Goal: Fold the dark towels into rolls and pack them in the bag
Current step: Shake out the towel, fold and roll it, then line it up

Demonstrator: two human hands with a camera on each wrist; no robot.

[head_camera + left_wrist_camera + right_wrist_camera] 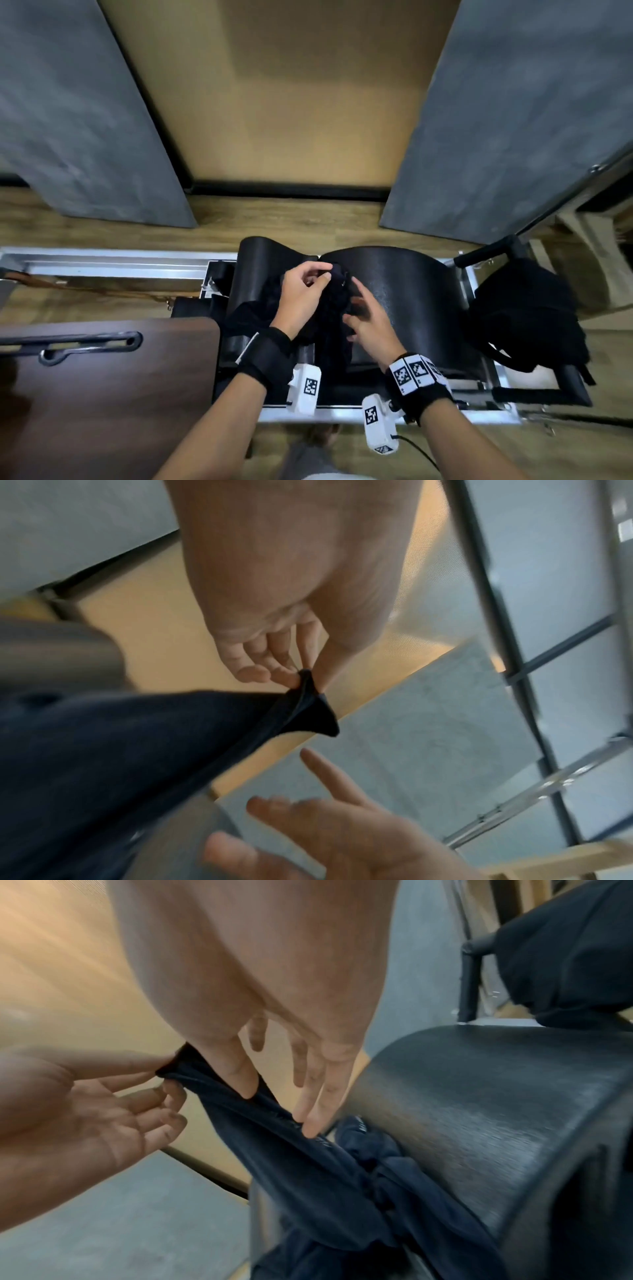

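Observation:
A dark navy towel (pixel 253 315) hangs crumpled over the gap between two black padded arcs (pixel 404 284). My left hand (pixel 320 275) pinches one corner of the towel (pixel 308 696) between thumb and fingertips and holds it up. My right hand (pixel 356 308) is beside it with straight fingers (pixel 308 1123) that lie along the towel's edge (pixel 308 1177); its thumb touches the cloth. More dark cloth is bunched low in the gap (pixel 369 1150). The black bag (pixel 524 315) sits slumped on a frame to the right of the arcs, apart from both hands.
A dark wooden board (pixel 102 394) with a slot handle lies at the lower left. Aluminium rails (pixel 120 263) run left behind it. Grey panels and a tan wall stand beyond. A black padded bar (pixel 486 253) rises by the bag.

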